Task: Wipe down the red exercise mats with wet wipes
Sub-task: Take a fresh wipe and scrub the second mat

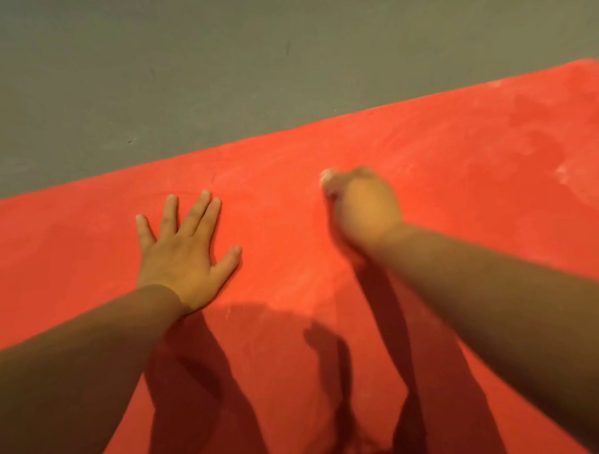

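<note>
Bare left grip (182,254) — bare right grip (365,207)

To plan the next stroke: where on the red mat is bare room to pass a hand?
Bare: the red exercise mat right of the right hand, which grips a white wipe; the mat left of the flat left hand; the grey floor beyond its far edge. Tightest: between the hands.

One head-worn wide-angle view, forward and steeply down, close above the red mat (425,175).

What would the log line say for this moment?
left hand: flat on red mat | right hand: blurred, grips whitish bit, likely wipe | beyond mat: grey floor
</note>
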Action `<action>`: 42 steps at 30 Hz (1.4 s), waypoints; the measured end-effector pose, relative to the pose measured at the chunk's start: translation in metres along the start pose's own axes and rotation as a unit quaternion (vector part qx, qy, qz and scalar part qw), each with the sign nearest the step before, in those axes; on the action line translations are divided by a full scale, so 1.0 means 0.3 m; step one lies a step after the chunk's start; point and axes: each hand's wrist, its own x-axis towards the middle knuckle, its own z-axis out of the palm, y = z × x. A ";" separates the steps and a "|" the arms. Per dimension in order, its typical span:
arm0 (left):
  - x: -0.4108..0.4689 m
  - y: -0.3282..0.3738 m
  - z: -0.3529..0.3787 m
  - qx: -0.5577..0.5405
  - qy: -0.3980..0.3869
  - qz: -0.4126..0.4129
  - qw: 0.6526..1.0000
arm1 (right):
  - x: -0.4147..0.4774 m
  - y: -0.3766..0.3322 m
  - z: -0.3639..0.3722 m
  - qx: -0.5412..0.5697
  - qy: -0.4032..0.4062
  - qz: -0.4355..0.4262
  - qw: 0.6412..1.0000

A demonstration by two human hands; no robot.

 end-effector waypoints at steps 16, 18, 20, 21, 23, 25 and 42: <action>-0.232 0.491 -0.178 0.024 -0.329 0.121 0.936 | -0.409 0.124 -0.163 0.074 -0.164 -0.024 0.983; -0.233 0.531 -0.159 -0.022 -0.331 0.058 0.942 | -0.534 0.099 -0.164 0.109 -0.209 -0.125 0.964; -0.219 0.555 -0.150 -0.028 -0.331 0.026 0.943 | -0.549 0.163 -0.157 0.093 -0.211 -0.153 0.961; -0.208 0.558 -0.148 -0.017 -0.333 0.023 0.943 | -0.518 0.222 -0.149 0.078 -0.176 -0.109 0.975; -0.189 0.563 -0.152 0.002 -0.333 0.021 0.943 | -0.441 0.371 -0.158 0.064 -0.090 0.058 0.992; -0.180 0.562 -0.148 0.016 -0.324 0.025 0.946 | -0.389 0.490 -0.175 0.061 -0.058 0.201 0.976; -0.173 0.551 -0.154 -0.011 -0.312 0.014 0.950 | -0.568 0.538 -0.198 0.077 -0.040 0.222 0.971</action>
